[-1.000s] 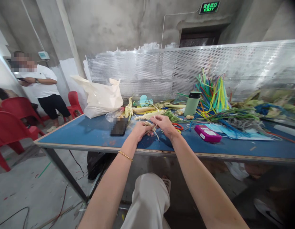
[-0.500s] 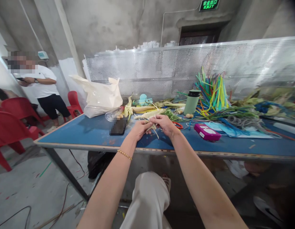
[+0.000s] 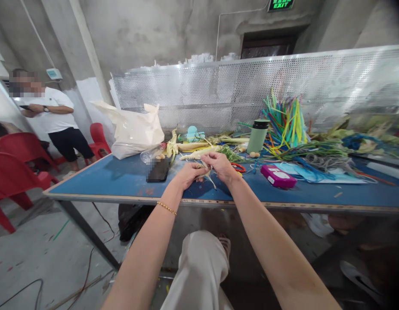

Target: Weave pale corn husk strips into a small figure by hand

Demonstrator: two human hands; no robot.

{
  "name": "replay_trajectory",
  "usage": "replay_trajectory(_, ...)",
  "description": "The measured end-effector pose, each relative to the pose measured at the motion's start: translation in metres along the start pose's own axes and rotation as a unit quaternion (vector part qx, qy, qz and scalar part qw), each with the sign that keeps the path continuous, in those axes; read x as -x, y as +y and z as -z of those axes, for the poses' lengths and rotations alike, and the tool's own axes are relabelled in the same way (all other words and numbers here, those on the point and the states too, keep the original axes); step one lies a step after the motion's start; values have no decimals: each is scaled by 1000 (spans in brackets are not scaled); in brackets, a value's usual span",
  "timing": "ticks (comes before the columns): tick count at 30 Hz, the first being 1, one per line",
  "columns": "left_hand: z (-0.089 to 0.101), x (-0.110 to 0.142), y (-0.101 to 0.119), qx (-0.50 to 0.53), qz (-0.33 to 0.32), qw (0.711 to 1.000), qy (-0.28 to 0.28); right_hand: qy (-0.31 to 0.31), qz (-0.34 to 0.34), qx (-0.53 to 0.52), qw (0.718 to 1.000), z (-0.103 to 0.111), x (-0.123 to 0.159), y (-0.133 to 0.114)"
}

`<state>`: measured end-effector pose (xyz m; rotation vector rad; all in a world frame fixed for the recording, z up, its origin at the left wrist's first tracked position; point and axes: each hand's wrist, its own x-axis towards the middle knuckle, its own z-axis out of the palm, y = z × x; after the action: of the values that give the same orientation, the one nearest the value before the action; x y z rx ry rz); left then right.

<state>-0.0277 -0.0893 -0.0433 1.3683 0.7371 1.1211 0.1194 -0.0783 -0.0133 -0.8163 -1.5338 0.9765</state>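
Note:
My left hand [image 3: 192,174] and my right hand [image 3: 219,165] meet above the front of the blue table [image 3: 115,188]. Both are closed on a pale, thin strip of corn husk [image 3: 212,182], whose loose end hangs down between them. My left fingers pinch it lower down, while my right thumb and fingers grip its upper part. The fingers hide much of the strip. Just behind my hands lie more pale husks [image 3: 196,154] and some green leaves [image 3: 230,154]. Red-handled scissors [image 3: 238,167] rest beside my right wrist, partly covered by it.
A phone [image 3: 157,170] and a cream bag [image 3: 137,134] are at the left. To the right stand a green bottle [image 3: 258,137], a purple box [image 3: 278,176] and a bundle of coloured strips [image 3: 288,122]. A perforated metal panel [image 3: 186,94] runs behind. A person [image 3: 59,111] stands at far left.
My hands stay together on the husk strip. My right hand has shifted slightly and its fingers are raised a little. The whole view has moved slightly.

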Motion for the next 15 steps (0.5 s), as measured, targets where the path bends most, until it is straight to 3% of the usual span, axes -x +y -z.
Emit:
replay_trajectory(4, 1, -1, -1, 14, -1, 1000, 11, 14, -10, -1, 1000, 0, -1, 1)
replay_trajectory(8, 2, -3, 2, 66, -10, 996, 61, 31, -46, -11, 998, 2, -2, 3)
replay_trajectory(15, 1, -3, 8, 136, -20, 985, 107, -19, -61, -21, 998, 6, 0, 6)
